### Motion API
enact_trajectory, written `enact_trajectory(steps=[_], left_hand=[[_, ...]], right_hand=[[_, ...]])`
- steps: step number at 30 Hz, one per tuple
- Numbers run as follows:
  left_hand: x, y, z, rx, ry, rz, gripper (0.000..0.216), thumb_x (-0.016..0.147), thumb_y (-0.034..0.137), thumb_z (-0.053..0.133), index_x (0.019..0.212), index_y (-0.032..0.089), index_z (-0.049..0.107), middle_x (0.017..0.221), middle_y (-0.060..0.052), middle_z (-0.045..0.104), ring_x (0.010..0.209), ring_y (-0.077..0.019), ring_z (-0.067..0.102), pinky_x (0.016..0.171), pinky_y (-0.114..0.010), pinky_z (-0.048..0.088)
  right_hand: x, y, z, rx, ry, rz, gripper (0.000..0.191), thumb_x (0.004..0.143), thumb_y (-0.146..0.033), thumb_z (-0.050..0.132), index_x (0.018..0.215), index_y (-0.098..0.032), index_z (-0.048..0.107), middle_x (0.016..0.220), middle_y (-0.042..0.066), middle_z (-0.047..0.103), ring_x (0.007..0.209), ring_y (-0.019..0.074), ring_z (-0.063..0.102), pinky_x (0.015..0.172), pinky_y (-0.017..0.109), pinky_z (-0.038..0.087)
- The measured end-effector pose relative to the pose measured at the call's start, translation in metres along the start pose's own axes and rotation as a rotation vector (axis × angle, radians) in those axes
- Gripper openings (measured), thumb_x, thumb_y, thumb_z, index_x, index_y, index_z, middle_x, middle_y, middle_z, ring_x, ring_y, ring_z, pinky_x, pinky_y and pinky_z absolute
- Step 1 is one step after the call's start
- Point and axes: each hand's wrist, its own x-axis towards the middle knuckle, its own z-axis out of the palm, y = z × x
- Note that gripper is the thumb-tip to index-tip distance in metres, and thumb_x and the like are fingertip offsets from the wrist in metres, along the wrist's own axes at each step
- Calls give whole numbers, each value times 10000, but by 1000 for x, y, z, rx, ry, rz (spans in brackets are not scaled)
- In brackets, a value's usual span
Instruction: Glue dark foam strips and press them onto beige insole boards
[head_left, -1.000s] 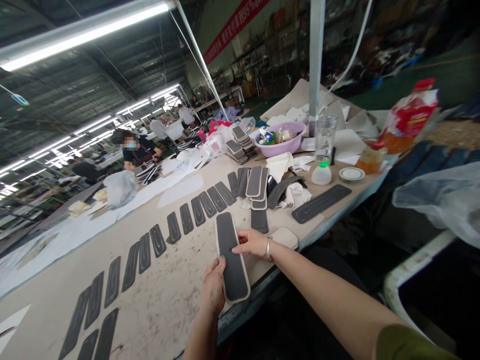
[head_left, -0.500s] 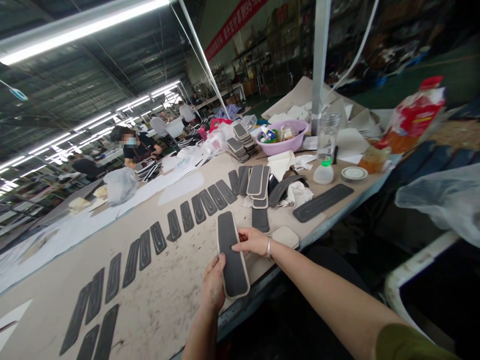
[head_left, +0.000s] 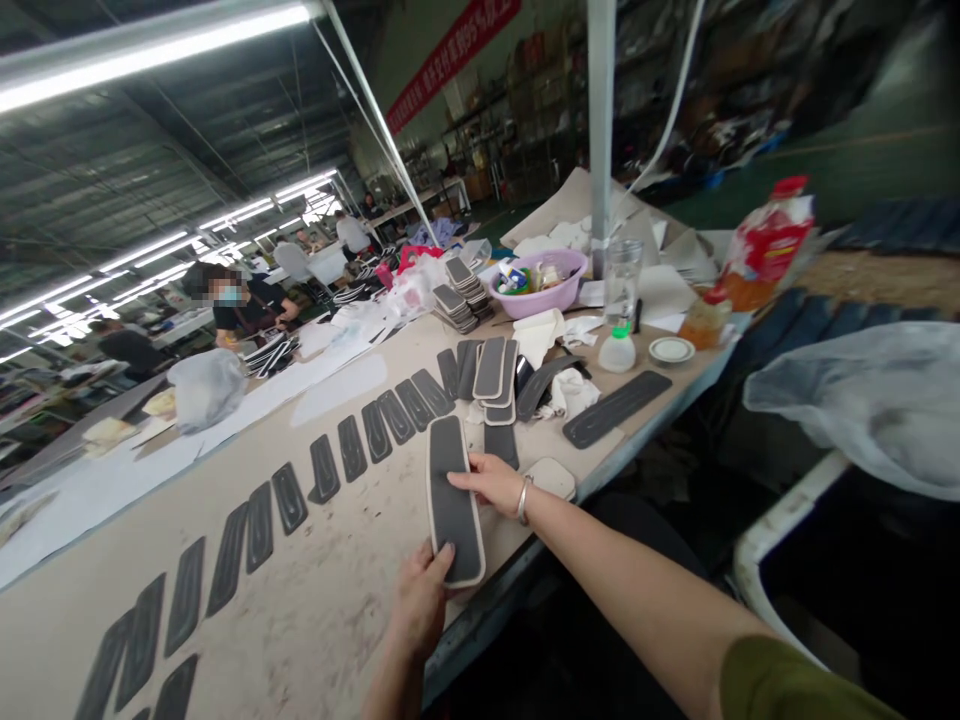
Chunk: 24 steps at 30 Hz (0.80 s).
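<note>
A long dark grey pad with a pale border (head_left: 452,500) lies at the near edge of the work table (head_left: 337,600). My left hand (head_left: 420,600) grips its near end, thumb on top. My right hand (head_left: 491,482) rests on its right edge near the middle, fingers laid flat across the dark face. A row of similar dark strips (head_left: 352,448) runs across the table to the left. A small stack of bordered pads (head_left: 495,378) sits just beyond my hands.
A purple basin (head_left: 540,285) with small items, a clear jar (head_left: 621,275), a white squeeze bottle (head_left: 617,350), a lid (head_left: 671,349) and a red-labelled bottle (head_left: 765,245) stand at the far right. Stacked pads (head_left: 459,295) and plastic bags (head_left: 204,385) lie further back. Other people work at distant tables.
The pad has been pressed down and shifted slightly left. My left hand slid from the pad's left edge to its near end. The view swung a little to the right.
</note>
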Motion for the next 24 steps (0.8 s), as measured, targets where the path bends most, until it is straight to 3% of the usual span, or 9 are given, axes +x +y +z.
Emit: enact_trajectory(steps=[5, 10, 13, 15, 18, 21, 24], left_hand=[[-3, 2, -4, 264, -47, -55, 381, 622, 375, 739, 916, 147, 660, 786, -76, 695, 665, -219, 648, 499, -278, 515], [-1, 10, -15, 385, -60, 28, 331, 590, 419, 744, 778, 158, 664, 507, -3, 583, 396, -126, 512, 312, -198, 365], [11, 37, -26, 329, -47, 10, 355, 563, 390, 769, 824, 174, 663, 470, 19, 554, 356, -108, 474, 306, -191, 342], [27, 68, -26, 218, 50, 41, 438, 503, 360, 807, 879, 194, 654, 539, 7, 604, 438, -133, 542, 358, -200, 402], [59, 122, -7, 96, 140, 200, 506, 443, 332, 834, 889, 197, 637, 691, -10, 669, 584, -154, 609, 473, -208, 479], [95, 169, 32, 147, 18, 363, 468, 501, 341, 808, 901, 183, 623, 748, 7, 667, 582, -121, 596, 480, -189, 471], [136, 192, 74, 240, -80, 461, 439, 553, 369, 778, 909, 177, 609, 764, 15, 647, 562, -89, 572, 479, -176, 457]], right_hand=[[9, -12, -15, 118, 312, -55, 348, 703, -506, 655, 798, -178, 588, 708, 27, 652, 574, 135, 598, 532, 251, 492], [10, -24, -33, 77, 419, -60, 362, 781, -550, 544, 836, -193, 570, 700, 32, 651, 557, 137, 593, 492, 237, 468], [12, -28, -43, 19, 436, -4, 442, 863, -567, 373, 820, -175, 573, 650, 53, 638, 502, 132, 570, 479, 244, 456], [14, -29, -50, -40, 426, 43, 514, 895, -560, 271, 790, -161, 576, 602, 60, 621, 453, 127, 543, 465, 247, 441], [15, -27, -54, -169, 418, 65, 505, 909, -528, 262, 785, -158, 582, 562, 38, 596, 409, 113, 497, 453, 237, 400], [12, -19, -53, -306, 397, 7, 373, 866, -468, 441, 708, -169, 596, 566, 5, 592, 426, 93, 473, 496, 224, 372], [8, -11, -49, -617, 327, -118, 293, 817, -397, 527, 645, -180, 621, 591, -1, 614, 512, 108, 524, 550, 225, 365]])
